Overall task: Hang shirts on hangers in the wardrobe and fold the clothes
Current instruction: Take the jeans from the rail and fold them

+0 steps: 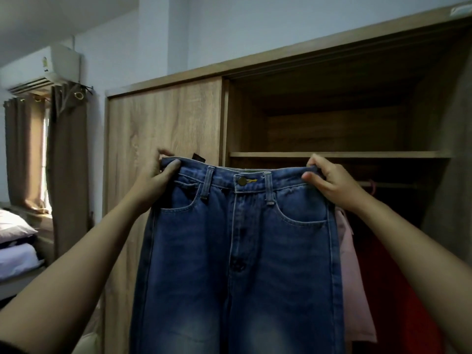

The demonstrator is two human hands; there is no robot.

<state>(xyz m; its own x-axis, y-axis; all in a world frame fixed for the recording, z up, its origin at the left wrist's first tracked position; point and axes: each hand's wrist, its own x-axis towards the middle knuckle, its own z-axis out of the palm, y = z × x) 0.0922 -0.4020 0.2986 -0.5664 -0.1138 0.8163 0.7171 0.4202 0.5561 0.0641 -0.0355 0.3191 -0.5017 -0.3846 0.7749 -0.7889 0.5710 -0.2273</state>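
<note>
- Blue jeans held up in front of the wooden wardrobe; legs cut off below.
- Left hand and right hand each pinch a waistband corner.
- Jeans hide the wardrobe's lower part — a pink garment and a red garment hang behind, half in shadow.

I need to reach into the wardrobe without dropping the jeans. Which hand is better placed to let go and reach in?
Probably the right hand: it holds the jeans in front of the open side, by the shelf. The left hand is in front of the closed door.
</note>
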